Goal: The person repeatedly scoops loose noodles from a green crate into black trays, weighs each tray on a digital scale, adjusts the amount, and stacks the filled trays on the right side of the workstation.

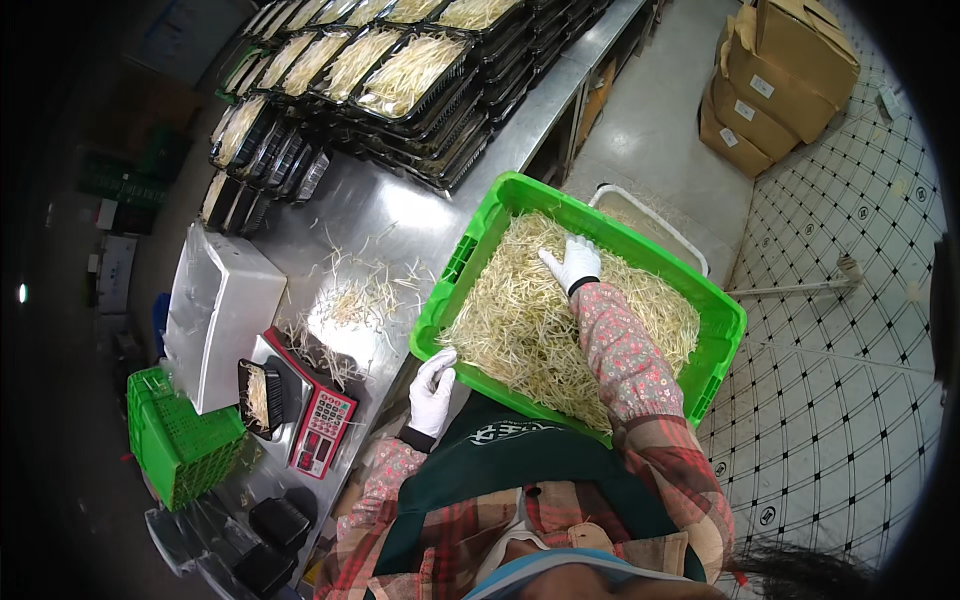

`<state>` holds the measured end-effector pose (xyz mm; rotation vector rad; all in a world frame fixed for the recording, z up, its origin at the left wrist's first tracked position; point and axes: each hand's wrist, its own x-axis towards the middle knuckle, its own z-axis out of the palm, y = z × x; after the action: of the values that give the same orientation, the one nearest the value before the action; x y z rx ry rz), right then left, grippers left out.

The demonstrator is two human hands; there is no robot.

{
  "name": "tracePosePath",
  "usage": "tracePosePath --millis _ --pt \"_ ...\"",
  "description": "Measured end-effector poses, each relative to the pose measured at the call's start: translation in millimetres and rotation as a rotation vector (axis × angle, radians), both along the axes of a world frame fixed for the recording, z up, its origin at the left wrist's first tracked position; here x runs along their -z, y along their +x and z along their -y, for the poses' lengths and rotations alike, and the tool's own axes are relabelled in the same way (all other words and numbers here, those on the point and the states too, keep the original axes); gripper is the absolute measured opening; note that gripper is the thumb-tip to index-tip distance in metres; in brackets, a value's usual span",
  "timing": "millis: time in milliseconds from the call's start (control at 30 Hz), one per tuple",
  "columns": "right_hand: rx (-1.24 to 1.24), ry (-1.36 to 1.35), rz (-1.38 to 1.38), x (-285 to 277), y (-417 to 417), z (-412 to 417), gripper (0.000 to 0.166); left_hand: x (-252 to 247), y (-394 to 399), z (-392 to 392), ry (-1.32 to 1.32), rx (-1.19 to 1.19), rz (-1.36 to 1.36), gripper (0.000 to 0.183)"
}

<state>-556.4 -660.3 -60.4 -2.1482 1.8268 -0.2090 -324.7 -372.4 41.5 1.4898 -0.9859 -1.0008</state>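
A bright green plastic crate (724,315) in front of me holds a deep heap of bean sprouts (517,300). My right hand (577,262), in a white glove, lies on the sprouts near the far side, thumb spread from the fingers. My left hand (433,394), also white-gloved, is beside the crate's near left corner with its fingers curled. Whether it touches the rim or pinches anything is not plain. Left of it, on the steel table (382,195), a black plastic tray of sprouts (259,397) rests on a red digital scale (322,431).
Stacked black trays of sprouts (412,71) fill the table's far end. Loose sprouts (360,300) litter its middle. A white foam box (225,315), a green basket (187,442) and black trays (277,525) stand left. Cardboard boxes (780,90) and a white-rimmed bin (660,217) are right.
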Motion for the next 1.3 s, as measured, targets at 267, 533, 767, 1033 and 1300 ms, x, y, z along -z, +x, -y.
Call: tracePosePath --millis 267,533,767,1033,1300 --pt "-0.016 0.163 0.011 -3.3 -2.6 19.4 0.102 16.6 -4.3 36.3 0.291 0.131 -0.345 0.049" --pt "-0.137 0.507 0.120 -49.4 -7.7 -27.7 0.106 16.3 -13.7 55.0 0.539 0.138 -0.526 0.064" --pt "-0.144 0.517 0.095 -57.7 -9.5 -38.1 0.110 28.4 -52.5 61.2 0.587 -0.069 -0.508 0.089" --pt "-0.162 0.458 0.135 -75.0 -27.1 -76.4 0.110 23.8 -107.1 84.4 0.707 -0.310 -0.487 0.079" --pt "-0.304 0.080 0.335 -88.6 -24.2 -138.6 0.088 103.1 -147.0 98.1 0.193 -0.529 -0.837 0.065"
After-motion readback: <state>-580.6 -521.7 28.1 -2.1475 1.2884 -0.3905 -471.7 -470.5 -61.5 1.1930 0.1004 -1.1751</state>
